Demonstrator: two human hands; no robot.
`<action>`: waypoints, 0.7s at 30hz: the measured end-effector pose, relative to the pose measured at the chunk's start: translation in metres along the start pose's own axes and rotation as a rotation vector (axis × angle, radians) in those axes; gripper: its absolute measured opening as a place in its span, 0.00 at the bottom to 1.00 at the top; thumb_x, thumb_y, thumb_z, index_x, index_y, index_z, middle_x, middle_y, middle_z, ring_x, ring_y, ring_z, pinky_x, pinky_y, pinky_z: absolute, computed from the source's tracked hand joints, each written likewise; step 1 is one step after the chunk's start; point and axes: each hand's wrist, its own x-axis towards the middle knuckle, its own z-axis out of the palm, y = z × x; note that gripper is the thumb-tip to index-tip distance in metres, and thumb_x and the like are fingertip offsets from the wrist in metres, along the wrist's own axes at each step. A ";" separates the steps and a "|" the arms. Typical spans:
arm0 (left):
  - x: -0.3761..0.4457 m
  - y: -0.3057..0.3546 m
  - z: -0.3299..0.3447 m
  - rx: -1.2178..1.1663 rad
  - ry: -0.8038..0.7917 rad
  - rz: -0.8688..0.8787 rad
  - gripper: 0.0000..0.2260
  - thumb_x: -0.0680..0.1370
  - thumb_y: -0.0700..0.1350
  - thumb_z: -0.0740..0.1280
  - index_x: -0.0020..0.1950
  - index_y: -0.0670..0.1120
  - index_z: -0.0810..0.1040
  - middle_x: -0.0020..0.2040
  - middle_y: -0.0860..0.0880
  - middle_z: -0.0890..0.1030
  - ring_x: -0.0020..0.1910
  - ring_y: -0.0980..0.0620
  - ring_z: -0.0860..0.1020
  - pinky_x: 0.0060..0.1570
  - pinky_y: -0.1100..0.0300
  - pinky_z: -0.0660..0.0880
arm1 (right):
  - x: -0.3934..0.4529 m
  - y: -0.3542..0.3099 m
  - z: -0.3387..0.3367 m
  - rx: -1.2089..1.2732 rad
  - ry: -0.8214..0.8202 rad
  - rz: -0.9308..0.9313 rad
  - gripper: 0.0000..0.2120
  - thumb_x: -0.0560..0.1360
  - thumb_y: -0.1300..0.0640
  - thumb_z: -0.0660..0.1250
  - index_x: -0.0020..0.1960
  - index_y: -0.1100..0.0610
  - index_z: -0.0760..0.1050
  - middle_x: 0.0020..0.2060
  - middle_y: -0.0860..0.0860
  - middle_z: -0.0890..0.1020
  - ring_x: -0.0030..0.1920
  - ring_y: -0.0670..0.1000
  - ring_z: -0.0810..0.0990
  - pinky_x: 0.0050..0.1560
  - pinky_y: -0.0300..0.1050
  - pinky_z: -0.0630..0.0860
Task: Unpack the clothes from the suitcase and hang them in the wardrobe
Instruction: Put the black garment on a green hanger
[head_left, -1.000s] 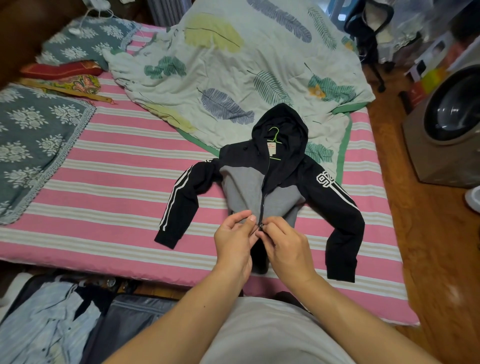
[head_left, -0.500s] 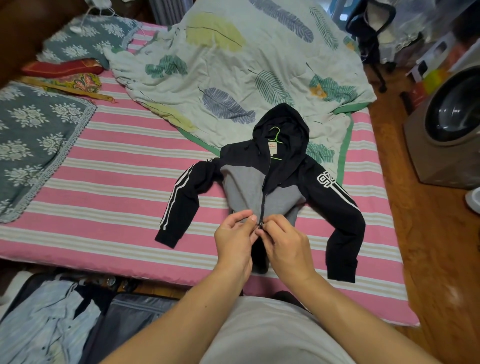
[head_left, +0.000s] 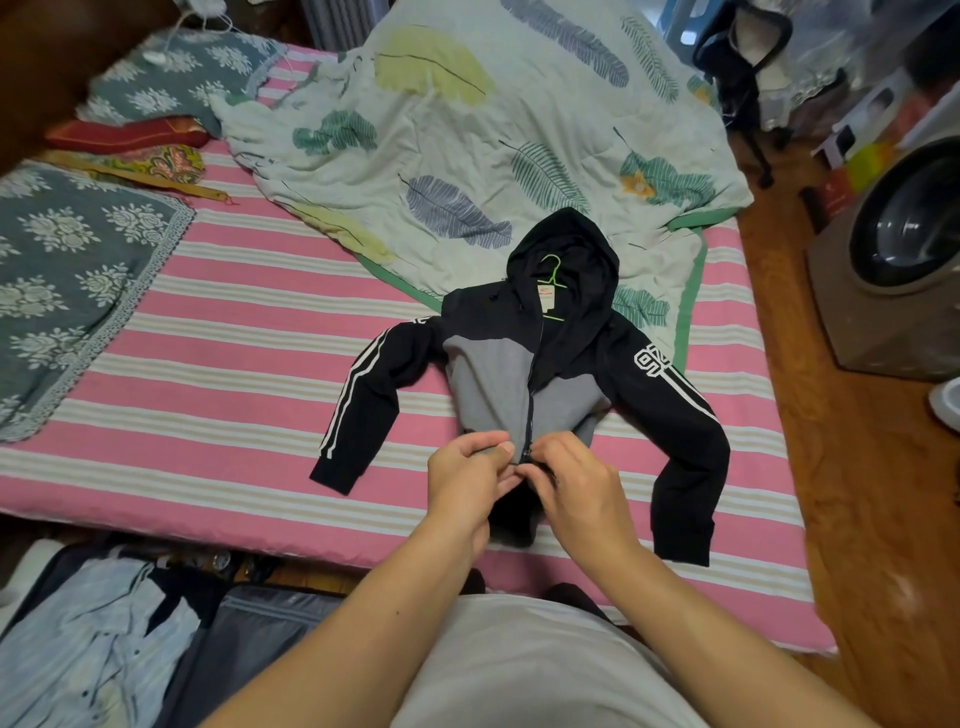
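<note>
A black and grey hooded jacket (head_left: 488, 369) lies face up on the pink striped bed (head_left: 208, 415), sleeves spread. A green hanger (head_left: 555, 275) sits inside its neck, the hook showing in the hood. My left hand (head_left: 467, 483) pinches the left side of the jacket's bottom hem. My right hand (head_left: 576, 483) pinches the right side at the base of the zip. The zip end itself is hidden between my fingers. An open suitcase (head_left: 249, 639) with a pale blue shirt (head_left: 88, 644) lies on the floor at lower left.
A leaf-print quilt (head_left: 493, 130) is bunched at the far side of the bed. Grey floral pillows (head_left: 67, 280) lie on the left. A washing machine (head_left: 904, 260) stands on the wooden floor at right. A black chair (head_left: 748, 67) is behind.
</note>
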 end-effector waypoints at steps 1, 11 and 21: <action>0.002 0.000 -0.001 0.025 -0.003 -0.004 0.05 0.79 0.34 0.68 0.53 0.41 0.81 0.46 0.40 0.84 0.44 0.49 0.84 0.45 0.60 0.82 | 0.001 0.000 -0.001 -0.006 -0.022 -0.014 0.07 0.78 0.54 0.69 0.46 0.57 0.76 0.41 0.48 0.76 0.35 0.50 0.76 0.33 0.48 0.75; 0.007 -0.015 -0.021 -0.020 -0.021 -0.112 0.08 0.82 0.32 0.62 0.58 0.39 0.77 0.52 0.36 0.83 0.47 0.46 0.84 0.50 0.56 0.82 | 0.010 -0.013 -0.001 0.058 -0.307 0.170 0.07 0.76 0.53 0.71 0.42 0.52 0.75 0.38 0.42 0.74 0.41 0.48 0.75 0.41 0.45 0.74; 0.019 -0.017 -0.046 -0.158 0.059 -0.086 0.09 0.79 0.31 0.67 0.57 0.39 0.77 0.48 0.38 0.84 0.44 0.49 0.85 0.50 0.55 0.82 | 0.042 -0.044 0.022 -0.102 -0.438 0.186 0.06 0.80 0.52 0.64 0.48 0.54 0.75 0.46 0.50 0.81 0.47 0.55 0.79 0.45 0.51 0.75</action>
